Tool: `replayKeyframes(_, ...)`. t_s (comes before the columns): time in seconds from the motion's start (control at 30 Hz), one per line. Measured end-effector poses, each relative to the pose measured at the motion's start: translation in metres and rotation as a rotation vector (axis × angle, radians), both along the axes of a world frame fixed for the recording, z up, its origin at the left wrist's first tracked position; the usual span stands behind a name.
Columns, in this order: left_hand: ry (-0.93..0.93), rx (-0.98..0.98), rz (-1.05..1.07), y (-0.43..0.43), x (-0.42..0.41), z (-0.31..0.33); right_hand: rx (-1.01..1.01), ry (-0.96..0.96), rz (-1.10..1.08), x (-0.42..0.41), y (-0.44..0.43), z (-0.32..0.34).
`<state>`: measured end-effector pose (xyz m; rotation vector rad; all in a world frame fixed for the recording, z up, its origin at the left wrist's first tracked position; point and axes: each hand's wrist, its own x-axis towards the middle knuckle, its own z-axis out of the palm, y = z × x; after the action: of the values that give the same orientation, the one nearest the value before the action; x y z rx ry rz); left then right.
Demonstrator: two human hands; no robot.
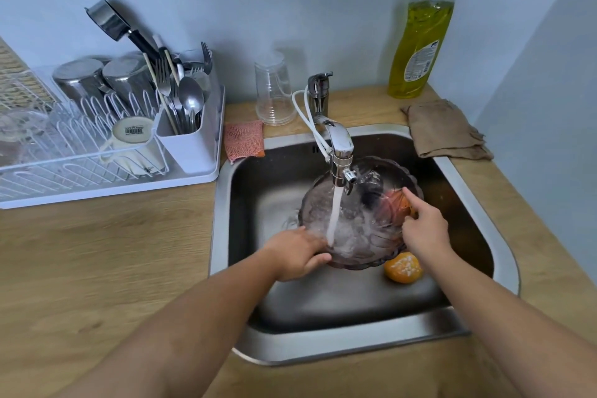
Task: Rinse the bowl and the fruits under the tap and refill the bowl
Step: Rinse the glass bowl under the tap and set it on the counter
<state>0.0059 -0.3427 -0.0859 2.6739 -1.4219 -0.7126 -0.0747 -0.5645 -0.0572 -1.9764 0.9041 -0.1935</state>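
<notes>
A tinted glass bowl with a scalloped rim is tilted in the steel sink, under the running tap. Water streams into it and splashes. My left hand grips the bowl's near left rim, thumb on the edge. My right hand holds the right rim, its index finger stretched out along the inside of the bowl. An orange fruit lies on the sink floor just below the bowl. A second orange-red fruit shows through the glass at the bowl's far right.
A white dish rack with steel cups, cutlery and a mug stands on the wooden counter at left. A pink sponge and an upturned clear cup sit behind the sink. A detergent bottle and brown cloth are at right.
</notes>
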Motion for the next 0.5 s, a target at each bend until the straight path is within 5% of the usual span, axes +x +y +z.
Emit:
replayKeyframes(0.23, 0.317, -0.289, 0.12, -0.061, -0.055, 0.007, 0.043, -0.035, -0.062, 0.006, 0.012, -0.003)
replayKeyframes(0.5, -0.066, -0.053, 0.032, -0.008, 0.016, -0.016, 0.004, 0.053, 0.153, -0.005, -0.006, 0.01)
